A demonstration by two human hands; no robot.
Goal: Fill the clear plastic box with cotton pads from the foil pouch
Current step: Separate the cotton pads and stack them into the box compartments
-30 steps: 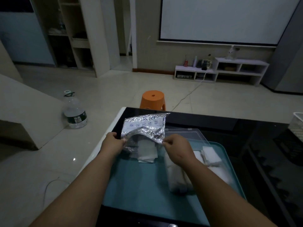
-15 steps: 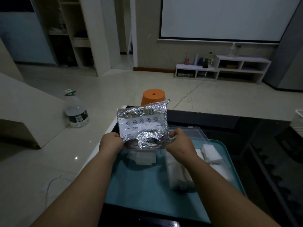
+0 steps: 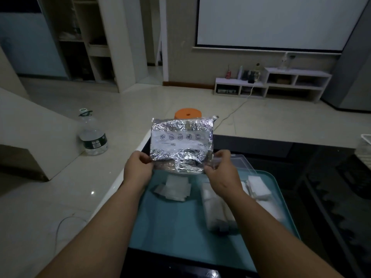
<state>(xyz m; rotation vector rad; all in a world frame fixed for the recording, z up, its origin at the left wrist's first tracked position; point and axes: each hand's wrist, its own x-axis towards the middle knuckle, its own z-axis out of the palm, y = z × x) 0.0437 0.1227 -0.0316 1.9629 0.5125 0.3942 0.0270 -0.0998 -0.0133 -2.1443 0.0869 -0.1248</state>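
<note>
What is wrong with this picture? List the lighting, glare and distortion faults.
Head view: the room is dim, the projector screen its brightest patch. Head view: the crinkled foil pouch glints, its label partly legible. Head view: the wide-angle lens bends the shelving near the left edge. Head view: the clear plastic box is faint beyond the right hand.

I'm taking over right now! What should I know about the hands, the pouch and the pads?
Left hand: pinches the foil pouch at its lower left corner.
Right hand: pinches its lower right corner.
Pouch: held upside down above the teal tray.
Cotton pads: loose pile on the tray under the pouch; more pads to the right.
Clear box: at the tray's far edge, behind the right hand.
Done: some pads lie out on the tray. Left: put pads into the box.
</note>
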